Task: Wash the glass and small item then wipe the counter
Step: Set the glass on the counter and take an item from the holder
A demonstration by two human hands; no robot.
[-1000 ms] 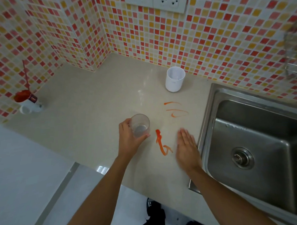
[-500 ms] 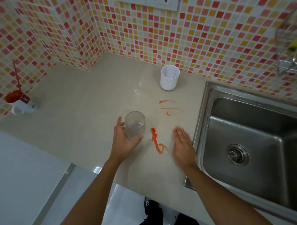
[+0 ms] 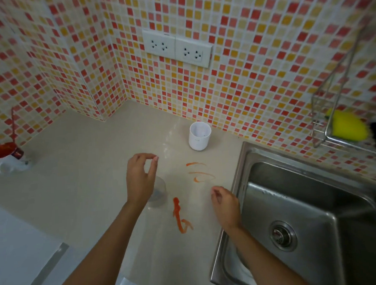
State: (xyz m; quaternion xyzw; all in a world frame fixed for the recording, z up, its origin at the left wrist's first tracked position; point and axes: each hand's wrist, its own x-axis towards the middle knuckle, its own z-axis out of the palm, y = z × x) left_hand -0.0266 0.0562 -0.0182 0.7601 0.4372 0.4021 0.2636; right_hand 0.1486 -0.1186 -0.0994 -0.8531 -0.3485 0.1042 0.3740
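A clear glass [image 3: 160,192] stands upright on the beige counter [image 3: 76,179], partly hidden behind my left hand [image 3: 141,179]. That hand hovers over the glass with its fingers loosely curved, thumb and forefinger tips close together, holding nothing. My right hand [image 3: 225,205] hangs just above the counter beside the sink's left rim [image 3: 238,176], fingers loosely curled and empty. A small white cup [image 3: 199,136] stands upright near the tiled back wall. Orange-red smears lie on the counter between my hands [image 3: 179,216] and further back [image 3: 200,174].
The steel sink basin [image 3: 314,201] with its drain [image 3: 282,236] fills the right side. A wire rack [image 3: 319,115] on the wall above it holds a yellow sponge [image 3: 347,129]. A red-stained white holder [image 3: 5,156] sits at the far left. Wall sockets [image 3: 176,48] are above.
My left hand has let go of the glass and risen above it. My right hand's flat fingers have curled. The camera has tilted upward, showing more wall.
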